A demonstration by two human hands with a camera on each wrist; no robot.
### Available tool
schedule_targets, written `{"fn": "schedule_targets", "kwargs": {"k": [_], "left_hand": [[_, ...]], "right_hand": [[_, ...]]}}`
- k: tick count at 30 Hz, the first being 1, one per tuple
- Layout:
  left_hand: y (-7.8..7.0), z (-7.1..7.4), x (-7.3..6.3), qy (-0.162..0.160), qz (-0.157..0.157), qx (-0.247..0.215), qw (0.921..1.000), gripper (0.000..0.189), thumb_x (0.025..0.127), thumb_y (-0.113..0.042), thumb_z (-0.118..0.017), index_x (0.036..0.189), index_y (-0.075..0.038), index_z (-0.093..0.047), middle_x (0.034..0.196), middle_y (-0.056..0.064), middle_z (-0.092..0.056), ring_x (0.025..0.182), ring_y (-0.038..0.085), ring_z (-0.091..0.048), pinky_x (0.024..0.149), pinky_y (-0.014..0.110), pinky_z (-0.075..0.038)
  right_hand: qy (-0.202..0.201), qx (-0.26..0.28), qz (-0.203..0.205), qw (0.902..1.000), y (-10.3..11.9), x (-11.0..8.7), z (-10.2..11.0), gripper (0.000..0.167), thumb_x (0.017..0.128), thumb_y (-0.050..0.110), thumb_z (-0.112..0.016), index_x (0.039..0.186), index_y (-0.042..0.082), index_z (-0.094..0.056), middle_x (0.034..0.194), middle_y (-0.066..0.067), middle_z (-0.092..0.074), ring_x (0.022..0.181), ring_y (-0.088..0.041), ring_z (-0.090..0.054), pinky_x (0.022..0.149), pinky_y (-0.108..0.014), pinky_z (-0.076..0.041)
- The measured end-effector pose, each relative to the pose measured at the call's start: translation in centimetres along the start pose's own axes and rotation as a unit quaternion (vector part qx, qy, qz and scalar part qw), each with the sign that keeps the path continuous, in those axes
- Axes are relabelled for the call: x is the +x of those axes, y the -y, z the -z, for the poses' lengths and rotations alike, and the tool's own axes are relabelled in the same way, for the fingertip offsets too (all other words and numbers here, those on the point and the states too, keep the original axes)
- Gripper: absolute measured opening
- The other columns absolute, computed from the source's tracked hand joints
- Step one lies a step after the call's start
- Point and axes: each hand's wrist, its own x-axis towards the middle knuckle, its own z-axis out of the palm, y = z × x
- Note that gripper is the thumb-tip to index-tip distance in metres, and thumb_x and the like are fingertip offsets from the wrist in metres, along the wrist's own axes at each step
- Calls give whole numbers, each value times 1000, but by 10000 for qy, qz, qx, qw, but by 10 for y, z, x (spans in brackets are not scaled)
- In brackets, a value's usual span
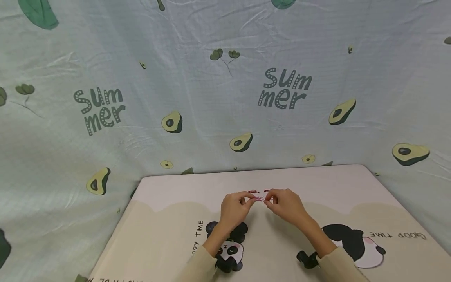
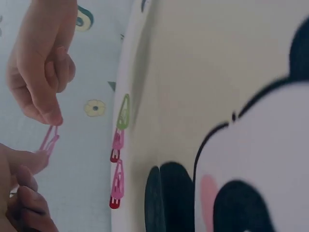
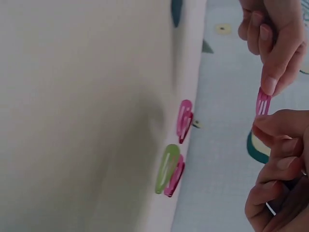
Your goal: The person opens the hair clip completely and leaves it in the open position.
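A pink snap hair clip (image 1: pixel 260 199) is held between both hands above the far part of the table. My left hand (image 1: pixel 233 209) pinches one end of it between thumb and index finger. At the other end, the thumb and fingertips of my right hand (image 1: pixel 287 205) pinch it. The clip looks splayed in the left wrist view. Beyond the hands, near the table's far edge, lie more clips: a green hair clip (image 2: pixel 124 112) and several pink and red ones, such as a pink hair clip (image 3: pixel 183 116) overlapping a dark red one.
The table (image 1: pixel 169 188) has a pale cover printed with a panda (image 1: pixel 230 250) and a black-and-white animal (image 1: pixel 352 243). Behind it hangs a light curtain (image 1: pixel 204 90) with avocado prints and lettering, close to the far edge.
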Motion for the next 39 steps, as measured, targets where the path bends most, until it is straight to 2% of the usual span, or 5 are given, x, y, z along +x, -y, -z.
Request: {"fn": "schedule_targets", "kwargs": {"k": [4,8,16,28,39], "left_hand": [[6,-4,6,455,311,640,9964,7,90,-21,-79,94,-16,-83,54,-8,-47,48,2,-31,45,20,-21],[11,-6,10,883,450,957,9905,7,90,-20,-79,94,-17,-83,57,-6,-56,49,5,-36,44,22,-25],[20,-11,12,1386,434,1359,9800,6,88,-18,-78,89,-16,-83,73,-1,-71,57,8,-47,48,24,-34],[30,-13,16,1710,593,1418,9732,6,89,-23,-78,89,-18,-82,74,-3,-70,63,10,-51,55,26,-36],[25,-10,14,1830,804,1337,9707,9,87,-23,-79,93,-16,-83,74,-1,-70,63,12,-49,54,27,-34]], "right_hand": [[490,-270,-253,9981,-4,10,-10,6,87,17,-78,83,14,-76,74,2,-66,62,-9,-48,53,-26,-38],[764,-428,-461,9951,-8,17,-18,7,85,16,-79,80,14,-75,94,-5,-76,65,-12,-51,55,-29,-41],[1153,-769,-416,9895,-14,25,-32,9,82,16,-80,77,17,-73,74,5,-64,68,-14,-54,57,-35,-44],[1184,-774,-369,9893,-11,26,-37,12,82,13,-78,72,16,-71,72,4,-62,67,-14,-52,57,-35,-43],[1293,-654,-620,9875,-13,25,-36,9,82,18,-82,78,14,-75,77,2,-69,67,-15,-56,59,-37,-46]]}}
